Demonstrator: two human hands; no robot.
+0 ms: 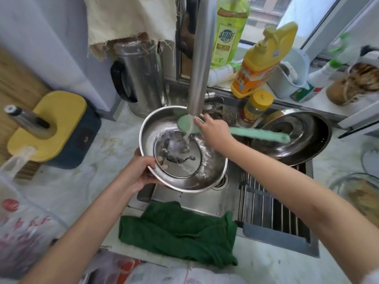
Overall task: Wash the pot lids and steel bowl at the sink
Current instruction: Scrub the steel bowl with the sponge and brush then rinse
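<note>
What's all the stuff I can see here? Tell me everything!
sink: 1, silver, in the counter
tap: 1, silver, running above the sink
steel bowl: 1, silver, under the tap
glass lid: 1, clear, inside the steel bowl
steel lid: 1, silver, right of the bowl
brush: 1, green, under the water
cloth: 1, dark green, sink's front edge
tall bottle: 1, green, behind the tap
pump bottle: 1, yellow, window ledge
left hand: 1, grips the bowl's rim
right hand: 1, holds the brush

A home kitchen: a steel sink (205,199) lies under the left hand (141,173) and right hand (213,130). The tap (200,58) runs above them, a yellow soap bottle (260,64) stands by the window (264,11) beyond the right hand, and a green cloth (178,232) is draped nearer.
</note>
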